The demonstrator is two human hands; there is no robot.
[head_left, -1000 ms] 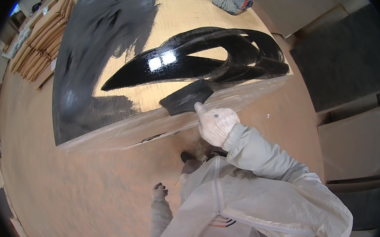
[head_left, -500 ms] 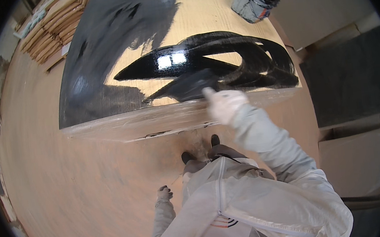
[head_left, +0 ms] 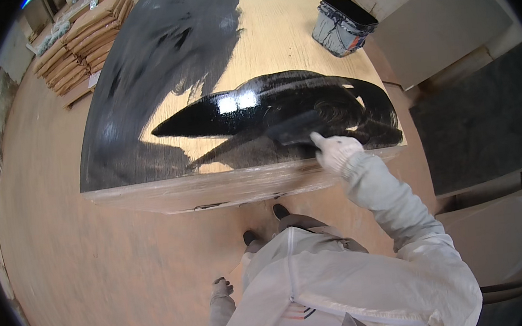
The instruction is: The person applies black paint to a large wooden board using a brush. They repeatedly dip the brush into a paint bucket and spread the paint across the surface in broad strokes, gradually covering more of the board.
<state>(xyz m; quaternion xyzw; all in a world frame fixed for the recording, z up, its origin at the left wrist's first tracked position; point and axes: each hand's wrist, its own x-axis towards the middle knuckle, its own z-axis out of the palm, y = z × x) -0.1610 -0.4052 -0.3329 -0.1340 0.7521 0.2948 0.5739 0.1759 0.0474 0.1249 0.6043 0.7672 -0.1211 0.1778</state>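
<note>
My right hand [head_left: 339, 152], in a pale glove, grips a dark flat scraper [head_left: 295, 129], its index finger stretched along the tool. The scraper lies against wet black paint [head_left: 250, 109] near the front edge of a large wood-grain board [head_left: 274, 34]. Shiny paint and swirl marks surround the tool. Dull black coating [head_left: 135, 74] covers the board's left side. My left hand [head_left: 221, 287], also gloved, hangs low at my side, away from the board. Its fingers are loosely curled and slightly apart, with nothing visible in them.
A paint-smeared bucket [head_left: 340, 35] stands on the board's far right. Brown stacked packages [head_left: 80, 51] sit at the far left. Grey panels [head_left: 435, 30] and a dark panel [head_left: 478, 122] lean at the right. My shoes [head_left: 281, 211] are just before the board.
My right hand has drawn the scraper rightward along the front edge, spreading black paint over a pale wood gap. The view has tilted slightly, so the board sits lower.
</note>
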